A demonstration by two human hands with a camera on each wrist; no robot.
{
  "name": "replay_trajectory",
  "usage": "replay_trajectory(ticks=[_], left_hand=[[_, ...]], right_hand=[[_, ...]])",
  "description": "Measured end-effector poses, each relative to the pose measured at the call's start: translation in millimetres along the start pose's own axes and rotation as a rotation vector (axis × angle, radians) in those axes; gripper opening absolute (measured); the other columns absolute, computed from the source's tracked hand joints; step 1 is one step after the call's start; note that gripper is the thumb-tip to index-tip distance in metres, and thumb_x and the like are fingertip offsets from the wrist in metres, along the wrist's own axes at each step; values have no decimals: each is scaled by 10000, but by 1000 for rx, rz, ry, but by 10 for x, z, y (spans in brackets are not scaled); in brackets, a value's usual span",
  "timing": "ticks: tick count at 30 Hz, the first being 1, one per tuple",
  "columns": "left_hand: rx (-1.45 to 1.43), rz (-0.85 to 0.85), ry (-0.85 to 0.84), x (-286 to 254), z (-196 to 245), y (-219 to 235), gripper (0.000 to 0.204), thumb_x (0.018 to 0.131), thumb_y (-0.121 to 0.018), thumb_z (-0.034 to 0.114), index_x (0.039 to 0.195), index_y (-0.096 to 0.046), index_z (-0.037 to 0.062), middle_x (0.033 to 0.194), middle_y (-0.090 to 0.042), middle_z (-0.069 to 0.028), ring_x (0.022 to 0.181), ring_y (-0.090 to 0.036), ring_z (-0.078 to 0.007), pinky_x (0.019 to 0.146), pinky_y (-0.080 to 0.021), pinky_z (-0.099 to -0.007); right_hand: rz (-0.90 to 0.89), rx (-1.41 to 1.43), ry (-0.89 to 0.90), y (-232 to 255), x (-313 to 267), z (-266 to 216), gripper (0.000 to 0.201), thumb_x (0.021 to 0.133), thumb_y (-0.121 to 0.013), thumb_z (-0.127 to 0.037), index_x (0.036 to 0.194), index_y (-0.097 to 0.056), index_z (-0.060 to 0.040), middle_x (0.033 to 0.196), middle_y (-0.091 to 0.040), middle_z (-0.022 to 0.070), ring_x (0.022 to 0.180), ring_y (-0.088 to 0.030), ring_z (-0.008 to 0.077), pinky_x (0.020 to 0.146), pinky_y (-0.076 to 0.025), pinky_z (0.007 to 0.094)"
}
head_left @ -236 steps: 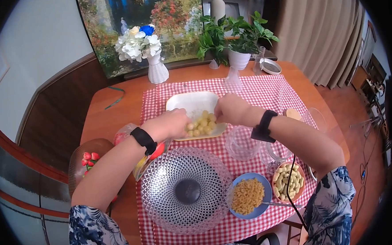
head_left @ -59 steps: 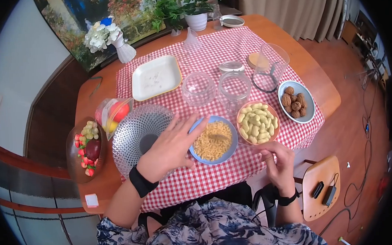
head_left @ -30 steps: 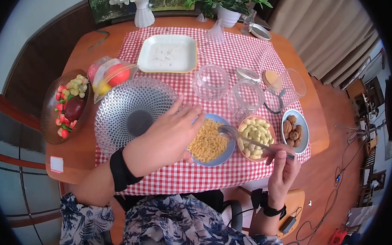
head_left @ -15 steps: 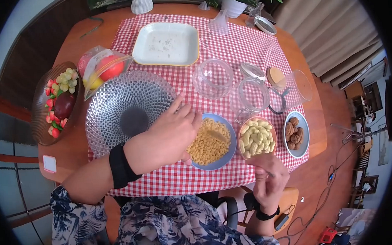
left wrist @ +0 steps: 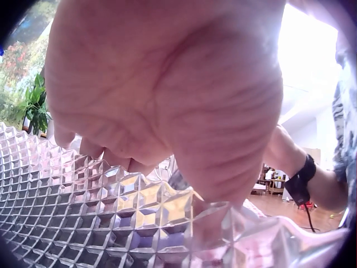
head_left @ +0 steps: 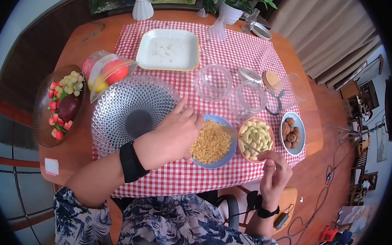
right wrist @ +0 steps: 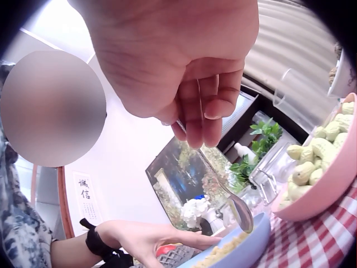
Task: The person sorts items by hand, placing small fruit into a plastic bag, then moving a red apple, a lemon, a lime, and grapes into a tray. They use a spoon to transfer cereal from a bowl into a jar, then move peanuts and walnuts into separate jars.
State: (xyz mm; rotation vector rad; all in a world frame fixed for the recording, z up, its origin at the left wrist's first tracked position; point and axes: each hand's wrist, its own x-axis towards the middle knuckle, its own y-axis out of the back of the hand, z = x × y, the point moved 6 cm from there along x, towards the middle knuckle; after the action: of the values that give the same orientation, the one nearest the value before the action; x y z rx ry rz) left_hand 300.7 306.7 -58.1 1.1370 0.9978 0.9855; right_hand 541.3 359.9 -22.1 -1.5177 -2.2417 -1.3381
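Observation:
My right hand (head_left: 275,176) pinches the handle of a metal spoon (right wrist: 241,215) between thumb and fingers. The spoon's bowl is over the right rim of a blue dish (head_left: 228,158) filled with small yellow macaroni (head_left: 210,141). My left hand (head_left: 172,135) is at the dish's left side, thumb and fingertips right at the rim, fingers mostly straight in the right wrist view. Its palm overhangs the edge of a large clear cut-glass bowl (head_left: 111,113). Close beyond the spoon handle stands a pink bowl (right wrist: 329,192) of peanuts (head_left: 255,135).
Two clear jars (head_left: 213,82) stand behind the dishes, with a lid (head_left: 249,74) and a clear cylinder (head_left: 294,88). Walnuts fill a pale bowl (head_left: 301,146) at right. A white tray (head_left: 168,50) lies at the back. Leftward are a bag of fruit (head_left: 113,71) and a glass fruit dish (head_left: 43,117).
Both hands have left the white tray, whose grapes are gone. My right hand has taken the spoon, dipped it into the macaroni and raised it to the dish's right rim. My left hand stays at the dish.

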Motion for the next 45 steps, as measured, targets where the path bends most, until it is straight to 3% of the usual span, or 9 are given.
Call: replay_trajectory(ticks=[3,6,9,19,31,35,37,41,45], left_hand=[[-4,-6,-3,10,-16,-26,1042,585,-890,360,1351,-432,-176,1231,-608,-238,1250,-509,-339,1209,-182,-532],[-25,-6,-6,9,-22,-13,1060,574,-892,390,1350,-439,-173,1226,-611,-243,1251,-508,-342,1210,-172,-538],[-51,-33,2,23,-46,-25,1076,565,-890,420,1351,-445,-166,1217,-616,-240,1242,-514,-345,1213,-158,-541],[-78,-15,3,7,-58,-37,1125,526,-894,482,1360,-458,-136,1170,-623,-274,1219,-529,-364,1213,-153,-535],[-21,6,-18,14,-48,-73,1156,539,-884,536,1375,-443,-129,1191,-616,-272,1258,-505,-375,1207,-133,-561],[-2,-15,-1,20,-48,-64,1165,542,-878,546,1382,-433,-127,1166,-622,-261,1242,-514,-367,1207,-134,-559],[-2,-27,2,22,-43,-57,1168,542,-877,547,1385,-428,-126,1155,-625,-258,1236,-518,-364,1206,-135,-560],[-18,-21,-5,20,-51,-69,1164,541,-874,544,1383,-427,-124,1158,-619,-250,1233,-516,-358,1204,-139,-567],[-46,19,-40,9,-45,-78,1149,557,-879,513,1388,-413,-129,1276,-567,-259,1292,-468,-370,1200,-141,-580]], right_hand=[[-65,60,-165,-90,-116,157,177,1014,-533,-150,973,-630,-7,804,-689,96,668,-638,188,615,-490,300],[84,514,-471,-293,-287,414,282,1051,-500,-234,1012,-640,8,817,-694,70,660,-604,94,567,-426,228],[210,660,-687,-380,-381,609,332,1054,-495,-287,1013,-645,7,814,-698,72,656,-614,101,568,-420,224],[316,872,-826,-293,-400,793,291,1020,-569,-294,1024,-652,-15,804,-692,29,669,-609,74,561,-378,197],[364,967,-683,-164,585,780,303,1035,-524,-309,1088,-628,-29,904,-702,45,748,-643,96,583,-407,211],[322,690,-538,-259,1029,461,329,1031,-537,-320,1075,-670,-21,896,-720,53,758,-653,89,594,-403,204],[167,508,-394,-388,1131,296,364,1036,-530,-329,1110,-666,1,905,-725,75,755,-650,95,626,-433,210],[172,447,-269,-330,985,162,360,1043,-529,-281,1136,-653,44,900,-718,82,751,-654,114,668,-481,224],[245,523,-453,20,451,333,323,1041,-535,-277,1085,-676,11,849,-713,43,713,-623,53,566,-394,171]])
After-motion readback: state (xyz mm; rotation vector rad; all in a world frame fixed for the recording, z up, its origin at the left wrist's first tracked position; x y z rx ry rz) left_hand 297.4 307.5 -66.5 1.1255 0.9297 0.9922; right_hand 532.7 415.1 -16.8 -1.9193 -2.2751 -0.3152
